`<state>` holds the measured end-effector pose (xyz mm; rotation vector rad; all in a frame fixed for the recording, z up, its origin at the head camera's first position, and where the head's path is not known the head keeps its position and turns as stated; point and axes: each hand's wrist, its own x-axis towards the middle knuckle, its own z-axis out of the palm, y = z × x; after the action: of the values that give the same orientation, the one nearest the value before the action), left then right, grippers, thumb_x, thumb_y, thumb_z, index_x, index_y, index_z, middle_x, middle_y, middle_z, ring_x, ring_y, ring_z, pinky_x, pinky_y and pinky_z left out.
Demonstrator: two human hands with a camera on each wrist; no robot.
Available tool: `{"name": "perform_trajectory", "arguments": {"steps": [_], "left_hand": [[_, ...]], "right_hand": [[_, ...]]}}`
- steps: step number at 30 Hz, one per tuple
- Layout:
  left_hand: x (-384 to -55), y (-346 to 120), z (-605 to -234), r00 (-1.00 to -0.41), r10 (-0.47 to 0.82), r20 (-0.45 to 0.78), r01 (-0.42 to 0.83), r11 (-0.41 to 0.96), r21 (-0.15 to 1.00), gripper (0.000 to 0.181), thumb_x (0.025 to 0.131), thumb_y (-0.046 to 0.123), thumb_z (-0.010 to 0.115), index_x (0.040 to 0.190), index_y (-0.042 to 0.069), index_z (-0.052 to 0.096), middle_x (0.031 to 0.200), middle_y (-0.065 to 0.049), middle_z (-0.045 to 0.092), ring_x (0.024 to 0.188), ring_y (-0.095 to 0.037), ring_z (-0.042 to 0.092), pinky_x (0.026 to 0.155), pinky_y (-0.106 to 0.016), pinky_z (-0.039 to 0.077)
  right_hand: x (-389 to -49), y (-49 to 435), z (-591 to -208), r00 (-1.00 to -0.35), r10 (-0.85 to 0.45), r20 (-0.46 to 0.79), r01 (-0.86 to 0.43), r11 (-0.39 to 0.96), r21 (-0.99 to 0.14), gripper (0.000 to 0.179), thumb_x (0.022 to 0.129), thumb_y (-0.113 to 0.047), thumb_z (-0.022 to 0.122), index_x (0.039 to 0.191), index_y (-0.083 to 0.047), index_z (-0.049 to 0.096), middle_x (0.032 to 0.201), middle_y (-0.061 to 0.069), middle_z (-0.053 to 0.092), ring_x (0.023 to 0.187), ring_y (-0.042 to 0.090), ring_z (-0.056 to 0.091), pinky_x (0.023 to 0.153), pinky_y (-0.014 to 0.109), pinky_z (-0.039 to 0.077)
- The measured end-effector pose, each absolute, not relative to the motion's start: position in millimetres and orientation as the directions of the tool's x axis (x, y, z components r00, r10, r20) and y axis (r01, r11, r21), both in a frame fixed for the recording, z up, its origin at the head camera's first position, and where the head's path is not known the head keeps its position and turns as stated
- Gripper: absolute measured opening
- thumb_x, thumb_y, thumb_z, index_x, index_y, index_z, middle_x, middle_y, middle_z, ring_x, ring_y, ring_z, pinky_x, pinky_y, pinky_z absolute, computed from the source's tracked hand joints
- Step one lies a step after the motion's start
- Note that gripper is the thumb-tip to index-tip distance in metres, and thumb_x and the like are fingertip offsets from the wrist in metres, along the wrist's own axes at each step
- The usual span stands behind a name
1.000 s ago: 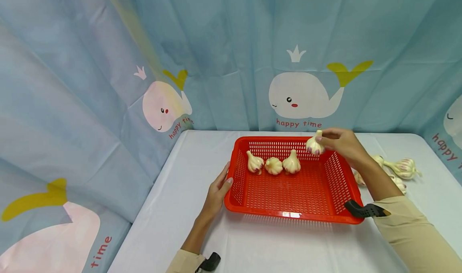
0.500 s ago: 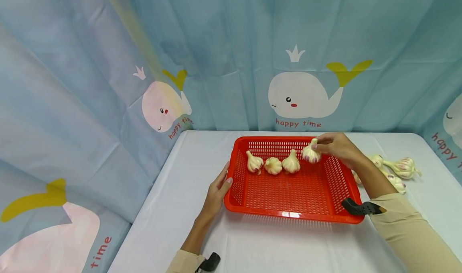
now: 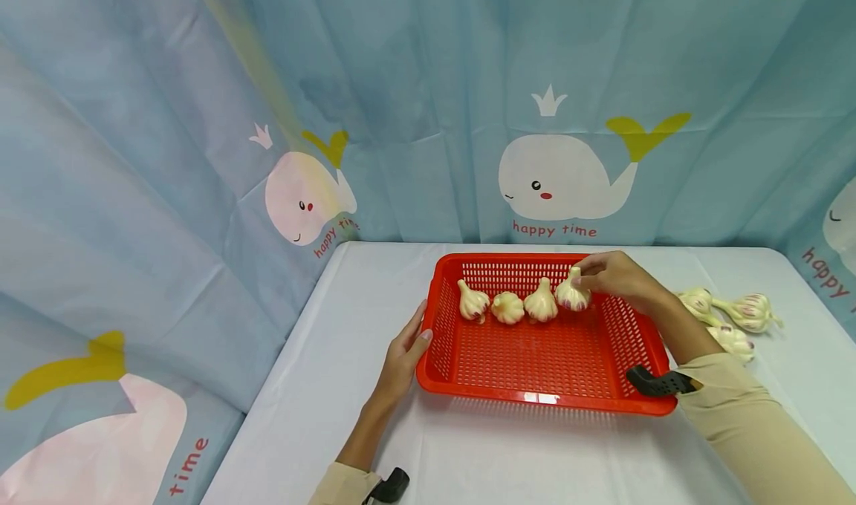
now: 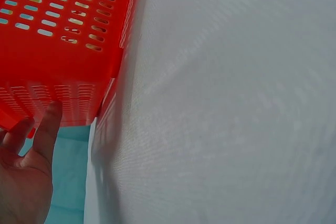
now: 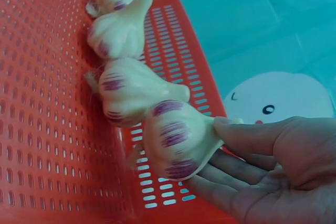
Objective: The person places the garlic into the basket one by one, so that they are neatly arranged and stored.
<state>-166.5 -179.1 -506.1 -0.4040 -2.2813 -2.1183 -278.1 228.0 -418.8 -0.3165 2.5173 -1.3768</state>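
In the head view, my right hand [image 3: 615,278] pinches a garlic bulb [image 3: 572,291] by its stem, low inside the red plastic basket [image 3: 545,399]. The right wrist view shows that bulb [image 5: 176,140], white with purple streaks, between thumb and fingers. Alongside it, three more garlic bulbs [image 3: 541,301] form a row near the basket's back wall. My left hand [image 3: 399,356] is at the basket's left side, its fingers extended against the outer wall and its thumb tip at the rim. In the left wrist view, the left hand's fingers [image 4: 48,129] touch the slotted wall.
Several more garlic bulbs [image 3: 747,312] lie on the white tablecloth [image 3: 488,460] right of the basket, partly behind the right forearm. A blue curtain [image 3: 428,104] with printed whales hangs behind and to the left of the table.
My right hand has moved left and down with its garlic bulb, from over the basket's back rim to beside the row inside. My left hand has stayed at the basket's left side.
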Motion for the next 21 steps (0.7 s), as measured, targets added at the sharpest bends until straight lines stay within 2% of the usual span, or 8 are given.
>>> {"name": "perform_trajectory", "arguments": {"steps": [4,12,18,21], "left_hand": [[-166.2,-179.1,-506.0,-0.966,0.187,0.18,0.193,0.054,0.98,0.061,0.114,0.026,0.049,0.17,0.02,0.027,0.172,0.002,0.033,0.147,-0.031,0.05,0.107,-0.031,0.054],[-166.9,-179.2,-506.8,-0.966,0.184,0.184,0.198,0.064,0.978,0.06,0.114,0.027,0.049,0.17,0.024,0.028,0.172,0.003,0.032,0.147,-0.033,0.051,0.106,-0.034,0.055],[-166.2,-179.4,-507.1,-0.966,0.188,0.18,0.195,0.068,0.978,0.06,0.114,0.029,0.049,0.17,0.025,0.028,0.172,0.005,0.031,0.148,-0.03,0.049,0.107,-0.033,0.055],[-167.1,-179.9,-508.4,-0.965,0.19,0.179,0.195,0.068,0.978,0.06,0.114,0.03,0.049,0.17,0.025,0.027,0.172,0.005,0.032,0.148,-0.03,0.05,0.107,-0.032,0.054]], "right_hand": [[-278.4,225.6,-417.9,-0.936,-0.324,-0.14,-0.066,0.55,-0.833,0.049,0.101,-0.015,0.07,0.136,0.017,0.059,0.12,0.026,0.072,0.102,0.026,0.069,0.094,0.046,0.058],[-277.2,221.4,-416.3,-0.932,-0.318,-0.175,-0.053,0.595,-0.802,0.043,0.099,-0.012,0.071,0.131,0.015,0.063,0.118,0.026,0.073,0.101,0.029,0.069,0.091,0.048,0.058],[-277.3,219.6,-417.6,-0.936,-0.317,-0.152,-0.087,0.627,-0.774,0.033,0.098,-0.008,0.071,0.124,0.012,0.07,0.12,0.026,0.073,0.11,0.037,0.068,0.089,0.044,0.059],[-278.0,218.8,-417.8,-0.934,-0.317,-0.164,-0.078,0.63,-0.773,0.031,0.099,-0.006,0.07,0.124,0.012,0.07,0.123,0.028,0.072,0.111,0.038,0.069,0.091,0.048,0.061]]}}
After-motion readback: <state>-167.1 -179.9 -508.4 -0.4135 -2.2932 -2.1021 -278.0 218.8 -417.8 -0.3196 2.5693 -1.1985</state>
